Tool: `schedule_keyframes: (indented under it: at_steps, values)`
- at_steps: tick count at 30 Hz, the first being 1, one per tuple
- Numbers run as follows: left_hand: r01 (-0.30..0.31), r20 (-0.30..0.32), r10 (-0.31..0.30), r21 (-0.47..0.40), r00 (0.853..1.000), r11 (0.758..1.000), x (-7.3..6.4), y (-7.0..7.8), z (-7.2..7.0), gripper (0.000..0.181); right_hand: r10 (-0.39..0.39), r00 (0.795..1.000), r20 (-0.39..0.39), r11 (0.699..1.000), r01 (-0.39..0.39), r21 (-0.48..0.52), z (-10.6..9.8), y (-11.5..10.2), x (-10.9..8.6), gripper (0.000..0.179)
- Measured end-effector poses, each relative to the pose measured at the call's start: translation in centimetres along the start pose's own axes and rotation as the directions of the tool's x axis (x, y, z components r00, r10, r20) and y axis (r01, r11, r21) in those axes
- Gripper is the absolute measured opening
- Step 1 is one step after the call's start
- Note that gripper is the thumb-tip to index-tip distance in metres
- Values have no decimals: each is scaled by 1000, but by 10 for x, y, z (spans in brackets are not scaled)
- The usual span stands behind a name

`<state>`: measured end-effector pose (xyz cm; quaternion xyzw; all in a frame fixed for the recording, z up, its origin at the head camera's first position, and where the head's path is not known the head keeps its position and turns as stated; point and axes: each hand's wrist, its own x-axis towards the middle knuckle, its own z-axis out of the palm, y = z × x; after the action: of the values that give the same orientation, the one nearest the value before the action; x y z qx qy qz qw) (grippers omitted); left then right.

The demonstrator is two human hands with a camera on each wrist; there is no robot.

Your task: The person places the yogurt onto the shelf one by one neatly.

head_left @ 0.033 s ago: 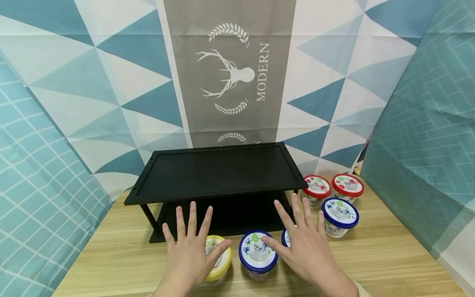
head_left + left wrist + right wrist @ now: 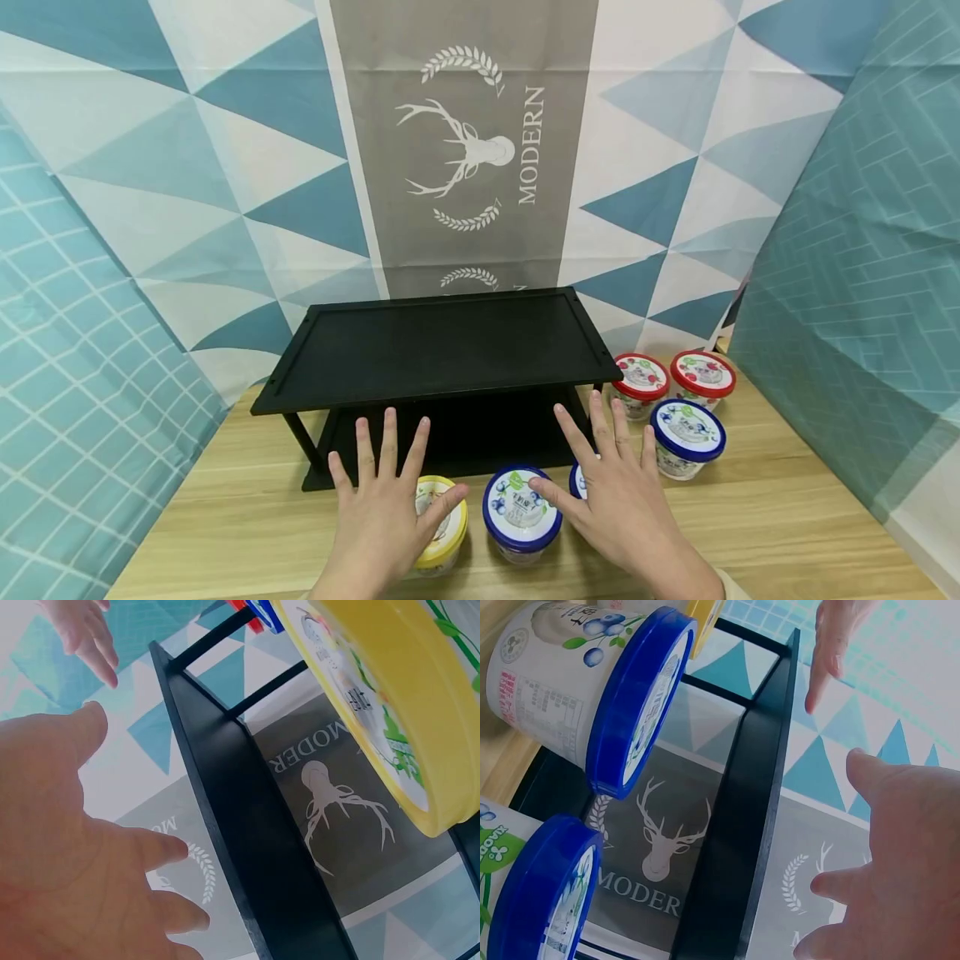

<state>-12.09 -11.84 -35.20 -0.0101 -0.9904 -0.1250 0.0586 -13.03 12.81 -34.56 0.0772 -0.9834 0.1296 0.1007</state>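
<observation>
Both hands are held out over the tubs with fingers spread and nothing in them. My left hand (image 2: 378, 525) hovers above a tub with a yellow lid (image 2: 452, 533), partly covering it in the head view. That yellow-lidded tub (image 2: 442, 712) looms large in the left wrist view. My right hand (image 2: 624, 504) is over a blue-lidded tub (image 2: 577, 482), mostly hidden beneath it. Between the hands stands another blue-lidded tub (image 2: 521, 510), blueberries printed on its lid. Its thumb overlaps that lid's edge in the head view. Beyond the fingertips is a two-level black rack (image 2: 450, 346).
Right of the rack stand two red-lidded tubs, a nearer one (image 2: 640, 377) and another (image 2: 702, 372), with a blue-lidded tub (image 2: 687, 431) in front. Everything sits on a wooden table (image 2: 217, 517). A patterned cloth backdrop (image 2: 480, 150) hangs close behind; tile-patterned sheets flank both sides.
</observation>
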Motion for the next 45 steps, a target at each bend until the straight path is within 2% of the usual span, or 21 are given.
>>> schedule_keyframes:
  at_steps: [8, 14, 24, 33, 37, 40, 43, 45]
  values:
    - [12, 1, -12, -4, 1000, 1000, 1, -5, -1, 96, 2, 1000, 13, 1000, -2, -8, 1, 2, 2, 88]
    - [35, 15, -35, -18, 999, 999, 1, -15, -2, 93, 4, 1000, 13, 1000, -4, -10, 2, 6, 2, 89]
    - [98, 18, -98, -5, 995, 995, 2, -39, -5, 99, 9, 1000, 12, 1000, -9, 6, 3, 15, 3, 89]
    - [170, 17, -169, -77, 986, 982, 5, -69, -17, 100, 32, 999, 11, 999, -32, 42, 2, 27, 5, 89]
    - [195, -12, -197, -85, 980, 977, 7, -88, -19, 98, 45, 999, 15, 997, -45, 59, 0, 34, 6, 95]
    - [179, -87, -188, -103, 978, 978, 7, -101, -18, 93, 58, 998, 17, 996, -59, 62, 0, 41, 6, 97]
    - [158, -149, -182, -160, 972, 974, 9, -112, -16, 87, 63, 998, 16, 994, -65, 85, 0, 48, 4, 94]
    - [164, -150, -197, -207, 969, 965, 11, -119, -15, 86, 68, 997, 24, 992, -70, 107, 2, 54, 3, 92]
